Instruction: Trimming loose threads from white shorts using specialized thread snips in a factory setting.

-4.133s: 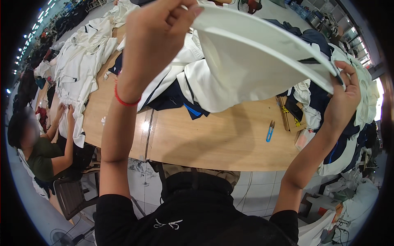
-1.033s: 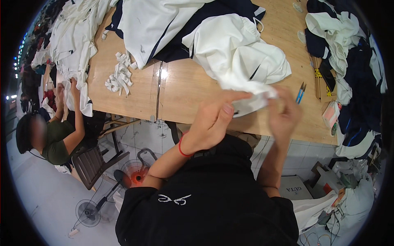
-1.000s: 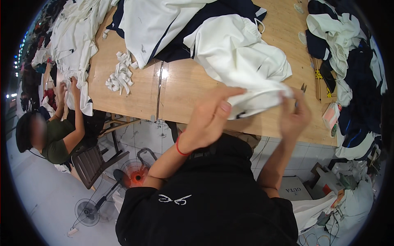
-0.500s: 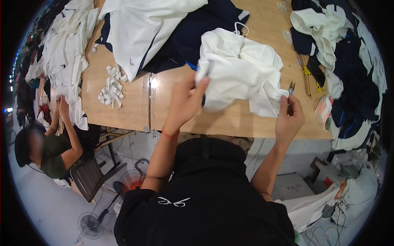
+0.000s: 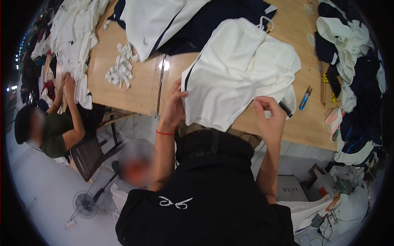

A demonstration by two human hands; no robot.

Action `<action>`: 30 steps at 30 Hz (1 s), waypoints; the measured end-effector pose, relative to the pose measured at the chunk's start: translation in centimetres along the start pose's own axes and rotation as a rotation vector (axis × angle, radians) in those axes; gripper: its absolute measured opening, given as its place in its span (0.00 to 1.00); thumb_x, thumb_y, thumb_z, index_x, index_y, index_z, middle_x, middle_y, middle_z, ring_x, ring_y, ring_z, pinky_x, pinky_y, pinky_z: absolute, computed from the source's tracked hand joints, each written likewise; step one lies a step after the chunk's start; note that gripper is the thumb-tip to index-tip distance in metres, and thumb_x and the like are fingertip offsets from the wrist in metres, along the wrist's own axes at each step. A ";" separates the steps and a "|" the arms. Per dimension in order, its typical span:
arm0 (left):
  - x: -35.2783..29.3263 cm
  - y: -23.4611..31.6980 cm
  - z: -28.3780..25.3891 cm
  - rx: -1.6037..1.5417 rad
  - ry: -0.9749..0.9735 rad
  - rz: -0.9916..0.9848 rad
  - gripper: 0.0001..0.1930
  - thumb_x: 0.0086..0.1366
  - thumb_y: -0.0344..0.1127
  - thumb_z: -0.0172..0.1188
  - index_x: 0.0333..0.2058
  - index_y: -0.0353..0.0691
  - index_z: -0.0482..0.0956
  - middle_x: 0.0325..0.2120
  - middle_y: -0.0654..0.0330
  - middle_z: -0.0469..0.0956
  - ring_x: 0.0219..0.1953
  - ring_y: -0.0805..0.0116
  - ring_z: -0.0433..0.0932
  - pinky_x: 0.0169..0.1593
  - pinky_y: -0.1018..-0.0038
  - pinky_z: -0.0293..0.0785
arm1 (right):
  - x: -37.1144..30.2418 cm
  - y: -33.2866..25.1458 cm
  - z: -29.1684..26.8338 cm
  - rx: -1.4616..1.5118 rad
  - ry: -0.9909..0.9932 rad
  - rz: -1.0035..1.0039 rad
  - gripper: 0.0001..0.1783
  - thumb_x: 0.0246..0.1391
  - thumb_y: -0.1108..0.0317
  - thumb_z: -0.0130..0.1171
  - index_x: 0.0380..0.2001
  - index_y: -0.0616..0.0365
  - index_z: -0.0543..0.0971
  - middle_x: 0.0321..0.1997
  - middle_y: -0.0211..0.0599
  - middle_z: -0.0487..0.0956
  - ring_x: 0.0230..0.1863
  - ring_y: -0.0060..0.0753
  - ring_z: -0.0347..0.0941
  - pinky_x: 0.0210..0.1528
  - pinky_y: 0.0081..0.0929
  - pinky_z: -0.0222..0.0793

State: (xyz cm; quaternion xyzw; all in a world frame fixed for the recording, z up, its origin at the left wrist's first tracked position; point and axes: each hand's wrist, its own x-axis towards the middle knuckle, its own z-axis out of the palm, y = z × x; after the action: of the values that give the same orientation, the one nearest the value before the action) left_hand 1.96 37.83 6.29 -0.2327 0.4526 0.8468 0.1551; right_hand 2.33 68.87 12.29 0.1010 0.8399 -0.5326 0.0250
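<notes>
A pair of white shorts (image 5: 230, 69) with a drawstring and a dark side stripe lies spread on the table, waistband on the far side. My left hand (image 5: 174, 105) grips the left leg's outer edge, thumb on top of the cloth and the other fingers partly hidden behind it. With thumb and index finger together, my right hand (image 5: 271, 119) pinches the shorts at the inner leg edge. Blue-handled thread snips (image 5: 305, 98) lie on the wood to the right of the shorts.
White and navy garments (image 5: 164, 24) lie at the back. White fabric scraps (image 5: 121, 67) sit left on the table (image 5: 135, 96). Garments heap at right (image 5: 359, 94) beside a pink-and-white block (image 5: 334, 119). A person (image 5: 61, 127) handles white cloth at far left. Fans (image 5: 86, 205) stand below.
The shorts have been spread flatter and brought nearer. My left hand has moved down to the leg edge, my right hand inward to the inner leg. The snips now show fully.
</notes>
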 end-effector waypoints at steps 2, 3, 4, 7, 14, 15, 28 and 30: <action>-0.6 0.3 -1.1 0.023 -0.055 0.035 0.40 0.63 0.28 0.57 0.75 0.42 0.59 0.65 0.51 0.73 0.64 0.60 0.75 0.69 0.62 0.70 | -0.7 -0.9 1.9 -0.015 -0.172 0.053 0.11 0.59 0.72 0.72 0.43 0.64 0.84 0.38 0.42 0.87 0.36 0.31 0.82 0.43 0.30 0.78; -1.2 0.6 -1.6 0.018 -0.040 0.028 0.40 0.63 0.28 0.57 0.75 0.42 0.59 0.65 0.51 0.73 0.64 0.60 0.75 0.69 0.62 0.70 | -1.1 -0.8 3.0 -0.111 -0.281 -0.011 0.13 0.56 0.71 0.75 0.40 0.63 0.83 0.36 0.40 0.85 0.35 0.31 0.80 0.42 0.30 0.76; -1.6 1.3 -2.2 0.218 -0.095 0.051 0.45 0.59 0.26 0.60 0.76 0.43 0.56 0.65 0.50 0.72 0.64 0.58 0.75 0.68 0.62 0.70 | -1.5 -0.7 4.1 -0.205 -0.389 -0.081 0.14 0.53 0.70 0.78 0.38 0.62 0.82 0.34 0.37 0.83 0.34 0.31 0.79 0.41 0.30 0.75; -3.3 2.1 -3.8 0.519 -0.164 0.056 0.56 0.52 0.19 0.66 0.79 0.47 0.49 0.63 0.48 0.72 0.62 0.56 0.74 0.65 0.62 0.73 | -2.8 -1.0 6.6 -0.447 -0.362 -0.330 0.18 0.47 0.66 0.81 0.33 0.61 0.79 0.30 0.40 0.80 0.33 0.44 0.80 0.38 0.39 0.75; -2.7 2.0 -0.2 1.192 -0.128 0.174 0.52 0.52 0.20 0.69 0.76 0.42 0.56 0.60 0.48 0.73 0.53 0.59 0.80 0.56 0.68 0.78 | -1.3 2.2 5.9 -0.353 -0.506 -0.088 0.11 0.62 0.72 0.67 0.46 0.61 0.80 0.37 0.41 0.85 0.37 0.40 0.83 0.42 0.30 0.76; -2.3 1.6 0.3 1.151 -0.016 0.268 0.45 0.54 0.20 0.66 0.72 0.40 0.62 0.58 0.47 0.74 0.51 0.58 0.79 0.54 0.67 0.77 | -0.8 2.2 5.5 -0.356 -0.500 -0.087 0.11 0.62 0.72 0.67 0.46 0.61 0.80 0.37 0.41 0.85 0.37 0.40 0.83 0.42 0.30 0.76; -0.1 0.5 4.6 0.729 0.197 1.059 0.16 0.63 0.22 0.72 0.50 0.32 0.84 0.43 0.50 0.83 0.42 0.63 0.85 0.45 0.72 0.83 | 1.9 0.9 0.2 1.327 0.010 0.449 0.11 0.72 0.73 0.59 0.54 0.58 0.78 0.54 0.38 0.85 0.56 0.38 0.83 0.60 0.45 0.82; 0.0 0.8 5.4 0.886 0.098 0.960 0.15 0.61 0.25 0.75 0.47 0.32 0.85 0.42 0.52 0.85 0.42 0.65 0.86 0.46 0.71 0.84 | 1.8 0.6 0.3 1.337 0.001 0.464 0.11 0.72 0.73 0.58 0.55 0.58 0.78 0.55 0.37 0.84 0.57 0.38 0.83 0.61 0.46 0.81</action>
State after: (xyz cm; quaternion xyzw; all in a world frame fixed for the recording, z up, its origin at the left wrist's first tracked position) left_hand 0.19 41.88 9.43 0.0430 0.8186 0.5437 -0.1799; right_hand 0.64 69.10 11.38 0.2714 0.2895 -0.9152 0.0704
